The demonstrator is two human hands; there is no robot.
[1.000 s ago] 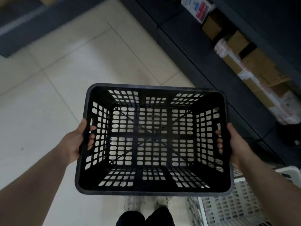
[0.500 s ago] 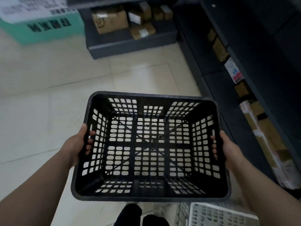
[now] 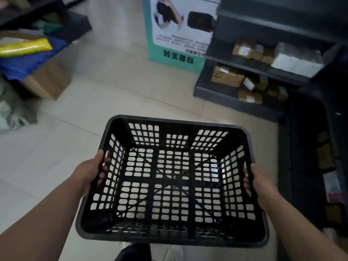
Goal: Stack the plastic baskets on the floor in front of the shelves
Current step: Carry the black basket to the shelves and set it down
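A black plastic basket (image 3: 172, 236) with perforated walls and floor is held level in front of me, above the tiled floor, its inside bare. My left hand (image 3: 90, 172) grips its left wall, fingers hooked through the handle slot. On the opposite side my right hand (image 3: 259, 182) holds the right wall the same way. No other basket shows in this view.
Dark shelves (image 3: 250, 66) with cardboard parcels stand ahead on the right and run down the right edge. A teal and white sign board (image 3: 177, 59) leans ahead. At the left sit a cardboard box (image 3: 49, 81) and blue and yellow items. Pale tiled floor (image 3: 116, 95) lies between.
The view has swung up and to the left while I carry the basket. The white basket at the lower right has dropped out of sight. Both hands keep the same grip.
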